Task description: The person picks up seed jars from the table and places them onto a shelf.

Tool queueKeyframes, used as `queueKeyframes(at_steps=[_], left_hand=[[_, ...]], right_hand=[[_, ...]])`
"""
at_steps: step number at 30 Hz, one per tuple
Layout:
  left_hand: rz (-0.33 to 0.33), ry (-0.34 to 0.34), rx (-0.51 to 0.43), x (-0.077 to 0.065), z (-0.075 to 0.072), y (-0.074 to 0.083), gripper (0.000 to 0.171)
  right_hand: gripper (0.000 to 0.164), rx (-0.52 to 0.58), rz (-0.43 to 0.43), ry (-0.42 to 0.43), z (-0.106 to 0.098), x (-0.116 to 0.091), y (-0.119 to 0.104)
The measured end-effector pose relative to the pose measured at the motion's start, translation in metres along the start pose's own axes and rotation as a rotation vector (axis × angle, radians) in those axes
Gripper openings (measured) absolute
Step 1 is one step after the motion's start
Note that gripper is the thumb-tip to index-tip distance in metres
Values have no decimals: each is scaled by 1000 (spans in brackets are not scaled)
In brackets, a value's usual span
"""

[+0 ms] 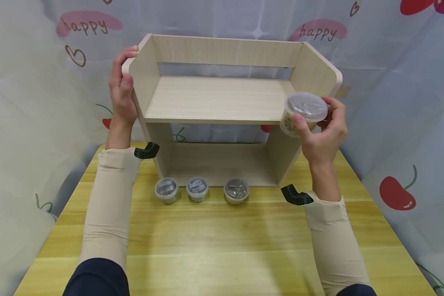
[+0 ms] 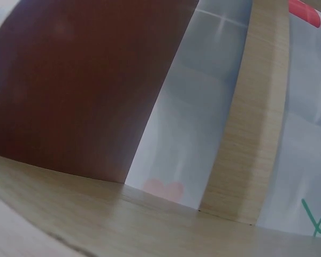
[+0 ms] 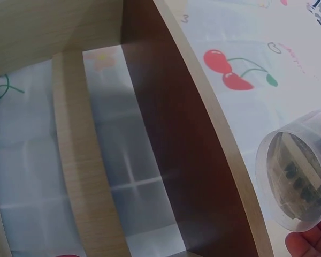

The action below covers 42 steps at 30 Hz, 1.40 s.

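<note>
At the right front corner of the pale wooden two-tier shelf rack (image 1: 222, 98), a small clear plastic tub with a clear lid (image 1: 303, 112) is held up in the right hand (image 1: 323, 131), thumb on its near side and fingers curled round its far side. The tub sits level with the front edge of the rack's upper board, just before the rack's right side panel, and the head view cannot tell whether it touches the wood. Through its wall the right wrist view shows a pale, flat filling with dark marks; what it is cannot be told.

The left hand (image 1: 122, 90) grips the front edge of the rack's left side panel near its rounded top corner, fingers wrapped over the edge and thumb on the outer face. The upper board lies bare from side panel to side panel, with a low back rail behind it and a gap under that rail. The lower bay is open at the front.

In front of the rack's foot, on the yellow wooden counter (image 1: 222, 238), stand three more small clear lidded tubs (image 1: 197, 189) in a row, two close together on the left and one further right. Their contents look grey and glinting. A pale printed curtain (image 1: 403, 123) hangs close behind and beside the rack.
</note>
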<state>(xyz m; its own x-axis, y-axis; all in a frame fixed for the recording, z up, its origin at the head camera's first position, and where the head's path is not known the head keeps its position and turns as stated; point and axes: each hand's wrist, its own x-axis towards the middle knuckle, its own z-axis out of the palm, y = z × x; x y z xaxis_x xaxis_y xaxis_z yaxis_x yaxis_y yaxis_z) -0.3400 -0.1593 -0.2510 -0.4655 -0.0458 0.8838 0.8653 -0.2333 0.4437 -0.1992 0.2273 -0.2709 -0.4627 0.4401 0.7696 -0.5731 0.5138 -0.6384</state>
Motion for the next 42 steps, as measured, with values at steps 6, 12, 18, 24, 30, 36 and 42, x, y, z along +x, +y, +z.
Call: queueKeyframes(at_steps=[6,12,18,24,30,36,42], left_hand=[[6,-5,-2,0,1,0,45],[4,-1,9,0,0,-1,45],[10,-1,16,-1,0,-2,46],[13,6,0,0,2,-1,46],[10,7,-11,0,2,-2,48],[14,4,-18,0,2,-2,48],[18,-1,-18,0,2,-2,47]], right_hand=[[75,-28,2,-19,3,1,4],[81,-43,-13,-43,8,4,10],[76,-68,9,-64,12,4,10],[69,-72,60,-80,16,6,7],[70,-69,54,-105,19,5,5],[67,-82,37,-134,19,6,2],[69,-97,41,-159,19,7,1]])
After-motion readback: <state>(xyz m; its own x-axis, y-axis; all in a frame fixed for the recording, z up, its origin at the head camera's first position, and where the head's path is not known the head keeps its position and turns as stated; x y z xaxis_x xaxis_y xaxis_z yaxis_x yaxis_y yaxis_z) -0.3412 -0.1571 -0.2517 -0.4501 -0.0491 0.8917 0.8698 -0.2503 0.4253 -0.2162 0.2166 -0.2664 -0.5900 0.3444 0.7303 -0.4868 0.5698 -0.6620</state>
